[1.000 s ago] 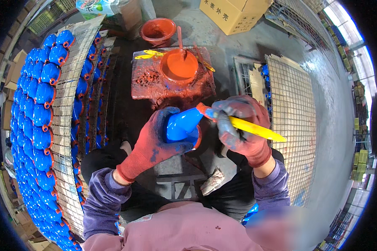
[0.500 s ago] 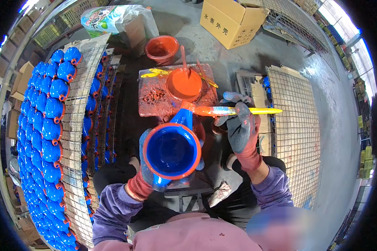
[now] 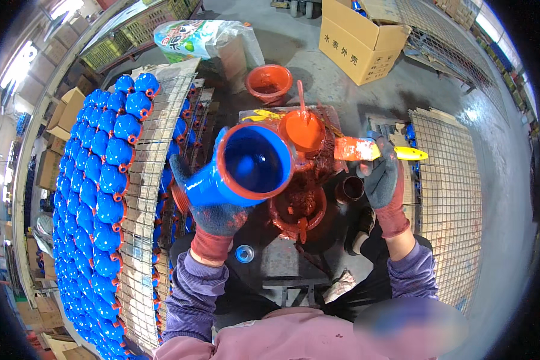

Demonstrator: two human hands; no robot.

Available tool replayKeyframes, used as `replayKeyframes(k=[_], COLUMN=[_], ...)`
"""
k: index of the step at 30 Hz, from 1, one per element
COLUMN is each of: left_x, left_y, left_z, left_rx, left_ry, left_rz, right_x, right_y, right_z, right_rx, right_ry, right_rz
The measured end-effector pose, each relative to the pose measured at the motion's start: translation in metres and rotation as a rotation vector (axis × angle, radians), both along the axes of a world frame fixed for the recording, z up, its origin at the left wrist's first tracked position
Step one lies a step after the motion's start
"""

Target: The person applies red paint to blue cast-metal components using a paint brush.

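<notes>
My left hand [image 3: 222, 219], in a grey glove, is wrapped round a blue housing [image 3: 205, 187] with a round open mouth and side pipe stubs. The housing's rim is orange-red, and its threaded stub points left. A paintbrush [image 3: 410, 153] with a yellow handle is gripped in my gloved right hand [image 3: 383, 181]. Its orange-coated bristles point left, apart from the housing. Beyond the hands stands a pot of orange paint [image 3: 305, 137] with a stick in it. A paint-caked bowl [image 3: 322, 213] sits below, partly hidden by the housing.
Racks of blue housings [image 3: 111, 180] rise at my left. A wire-mesh rack [image 3: 447, 198] stands at the right. Farther off are a red bowl [image 3: 270, 96], a cardboard box [image 3: 357, 51] and a plastic sack [image 3: 201, 39]. A dark cup [image 3: 350, 189] and a blue ring [image 3: 244, 254] lie nearer.
The housing has been turned and tilted, its threaded stub going from the far side to the left. The brush has come away from that stub. The whole view has shifted.
</notes>
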State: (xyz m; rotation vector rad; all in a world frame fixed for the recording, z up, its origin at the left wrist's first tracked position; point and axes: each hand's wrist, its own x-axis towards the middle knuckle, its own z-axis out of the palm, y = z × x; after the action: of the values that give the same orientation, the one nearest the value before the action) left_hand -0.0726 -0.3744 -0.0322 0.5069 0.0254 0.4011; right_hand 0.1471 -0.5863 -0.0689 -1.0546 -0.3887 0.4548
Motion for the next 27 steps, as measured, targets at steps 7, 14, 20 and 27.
replayKeyframes(k=[7,14,20,27], left_x=[0.010,0.019,0.027,0.027], left_y=[-0.023,-0.046,-0.073,-0.070], left_z=[-0.035,-0.021,-0.034,-0.040], left_rx=[-0.103,0.787,1.579,1.751], left_ry=[0.311,0.548,0.395,0.363], left_rz=[-0.193,-0.109,0.153,0.124], right_x=[-0.024,-0.005,-0.012,-0.040], right_y=[0.009,0.008,0.020,0.019], right_z=[0.029,0.025,0.023,0.044], right_rx=[-0.278,-0.776,-0.996,-0.851], right_ry=[-0.181,-0.419,-0.812,-1.141], right_rz=[-0.176,-0.028,0.043,-0.070])
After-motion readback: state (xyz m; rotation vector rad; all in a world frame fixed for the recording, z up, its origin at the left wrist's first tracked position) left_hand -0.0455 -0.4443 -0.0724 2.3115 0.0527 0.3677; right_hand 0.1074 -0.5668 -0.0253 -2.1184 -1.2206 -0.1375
